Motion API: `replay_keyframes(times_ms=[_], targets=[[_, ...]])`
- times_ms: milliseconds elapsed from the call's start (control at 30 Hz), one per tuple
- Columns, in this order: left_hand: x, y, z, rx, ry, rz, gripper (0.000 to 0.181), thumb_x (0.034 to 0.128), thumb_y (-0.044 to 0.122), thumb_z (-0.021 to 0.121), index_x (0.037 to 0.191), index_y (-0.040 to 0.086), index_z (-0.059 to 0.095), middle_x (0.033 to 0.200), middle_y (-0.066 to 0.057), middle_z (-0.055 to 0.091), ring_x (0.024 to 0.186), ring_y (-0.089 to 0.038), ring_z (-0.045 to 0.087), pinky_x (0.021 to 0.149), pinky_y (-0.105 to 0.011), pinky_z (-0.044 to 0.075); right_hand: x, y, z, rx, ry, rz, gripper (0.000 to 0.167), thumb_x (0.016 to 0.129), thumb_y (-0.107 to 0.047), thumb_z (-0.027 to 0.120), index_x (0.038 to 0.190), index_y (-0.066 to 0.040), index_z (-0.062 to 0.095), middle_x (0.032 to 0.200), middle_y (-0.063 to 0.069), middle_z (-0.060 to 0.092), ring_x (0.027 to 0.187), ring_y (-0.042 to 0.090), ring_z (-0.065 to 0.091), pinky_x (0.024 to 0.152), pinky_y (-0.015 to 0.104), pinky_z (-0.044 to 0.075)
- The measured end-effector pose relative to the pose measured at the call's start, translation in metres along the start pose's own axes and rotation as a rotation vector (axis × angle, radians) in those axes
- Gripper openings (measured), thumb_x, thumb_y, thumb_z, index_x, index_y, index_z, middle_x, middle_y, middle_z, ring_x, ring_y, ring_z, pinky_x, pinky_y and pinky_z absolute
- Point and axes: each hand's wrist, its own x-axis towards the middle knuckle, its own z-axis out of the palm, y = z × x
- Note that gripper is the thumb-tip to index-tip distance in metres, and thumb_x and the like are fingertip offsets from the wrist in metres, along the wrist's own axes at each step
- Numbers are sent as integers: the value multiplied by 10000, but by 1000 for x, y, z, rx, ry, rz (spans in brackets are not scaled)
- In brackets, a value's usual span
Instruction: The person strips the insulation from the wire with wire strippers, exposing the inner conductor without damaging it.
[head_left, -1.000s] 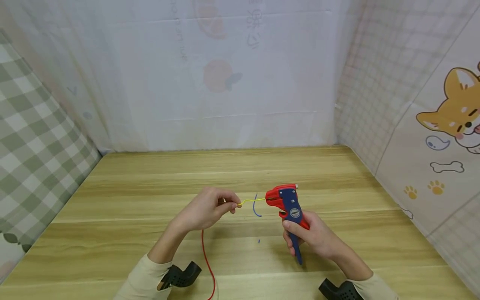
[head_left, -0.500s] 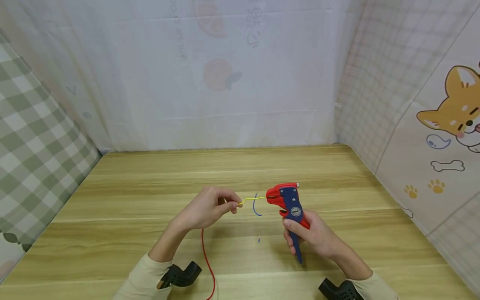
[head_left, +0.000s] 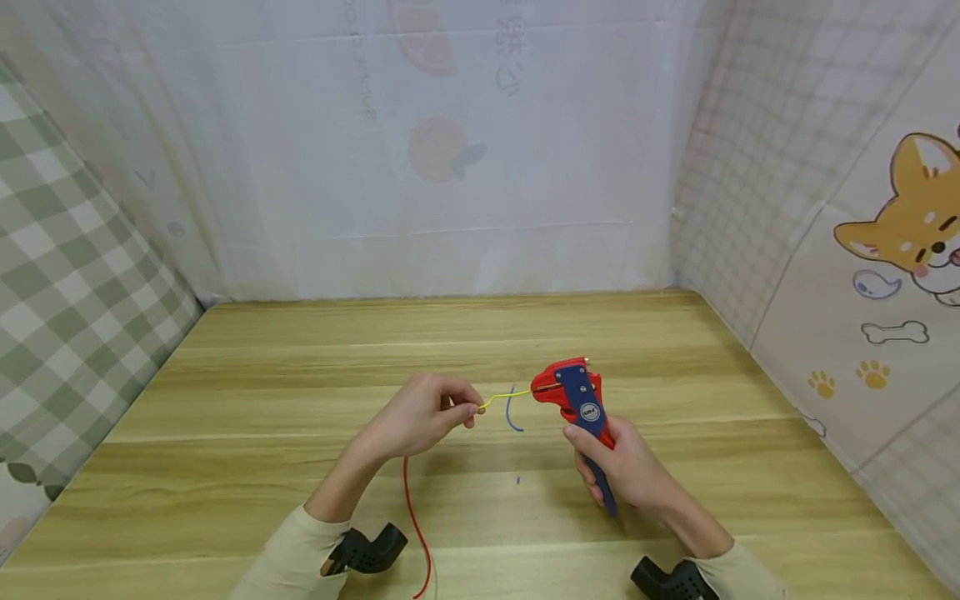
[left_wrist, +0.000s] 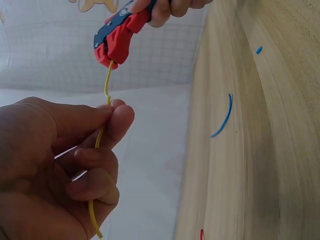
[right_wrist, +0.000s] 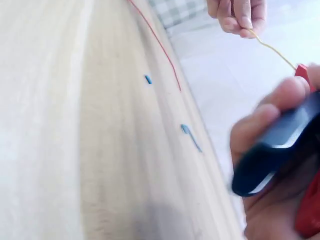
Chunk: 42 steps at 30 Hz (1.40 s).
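My left hand [head_left: 420, 418] pinches a thin yellow wire [head_left: 507, 396] between thumb and fingertips, and a tail of it runs down past the curled fingers in the left wrist view. From the pinch the wire, slightly kinked, reaches right to the red nose of a wire stripper [head_left: 588, 398], where its tip is hidden. My right hand [head_left: 628, 468] grips the stripper's blue and red handles above the table. The blue handle [right_wrist: 277, 142] looms large and blurred in the right wrist view, with fingers wrapped about it.
On the wooden table [head_left: 300, 358] lie a curved blue wire [head_left: 512, 417] and a tiny blue offcut [head_left: 518, 481]. A red wire [head_left: 415, 521] lies near the left forearm. Hanging cloths surround the back and sides.
The stripper has risen slightly and tilted, its handle end swinging right. Its red trigger now sits closer to the handle. My left hand stays almost still, keeping its pinch on the yellow wire.
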Motion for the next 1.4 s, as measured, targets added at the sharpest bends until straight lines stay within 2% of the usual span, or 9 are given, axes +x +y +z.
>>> replay_keyframes(times_ms=[100,233,433,533,667,833,1033,1200,1400], targets=[[0,-1,1,-32,4,-49,143,1014,52,647,1006,95,784,842,-67,760,692,-157,620,631,-208,419,0,2,-6,47,-51,-3,286,1142,-196,466,1063,77,494,728,-12,645,575,155,666,572,372,611],[0,-2,1,-70,22,-114,123,1026,104,661,1005,117,781,886,-95,776,767,-150,607,662,-237,409,-2,3,-15,138,-110,-27,174,1151,-158,424,1151,-26,538,891,12,700,770,170,745,751,412,658],[1,-4,1,-29,111,-214,92,982,145,726,952,134,812,876,1,756,770,-127,604,681,-275,445,-1,1,-20,147,-25,-25,143,1147,-162,440,1195,-75,543,954,50,714,827,184,761,812,432,656],[1,-7,2,-27,137,-265,80,964,159,753,962,129,827,897,44,743,778,-111,592,687,-287,472,-1,0,-21,132,13,-20,160,1143,-168,458,1207,-43,535,965,86,719,826,193,764,802,430,656],[4,-13,5,-53,142,-316,77,955,156,772,975,110,829,952,24,775,885,-115,667,779,-309,537,-1,0,-21,107,45,18,271,1140,-202,478,1256,42,501,980,107,718,832,210,766,802,416,656],[16,-27,13,-40,116,-375,46,917,129,785,898,104,819,884,8,767,837,-119,658,741,-278,525,0,1,-22,96,69,73,396,1137,-241,495,1306,115,454,991,112,708,839,213,760,811,409,656],[30,-42,23,12,37,-372,97,853,60,739,767,62,784,673,15,699,631,-82,566,585,-210,448,0,2,-21,97,41,83,427,1139,-244,491,1308,145,445,986,116,700,837,211,753,814,397,655],[36,-44,30,-5,-7,-411,171,864,36,724,695,52,735,567,29,632,510,-63,516,512,-184,437,1,3,-18,100,21,79,441,1143,-250,479,1310,156,433,970,116,684,827,222,753,814,397,654],[39,-43,34,11,0,-503,251,894,48,715,646,69,678,543,25,619,469,-72,516,470,-180,435,2,4,-17,92,7,67,444,1145,-244,474,1296,171,433,963,130,681,821,223,759,805,394,655]])
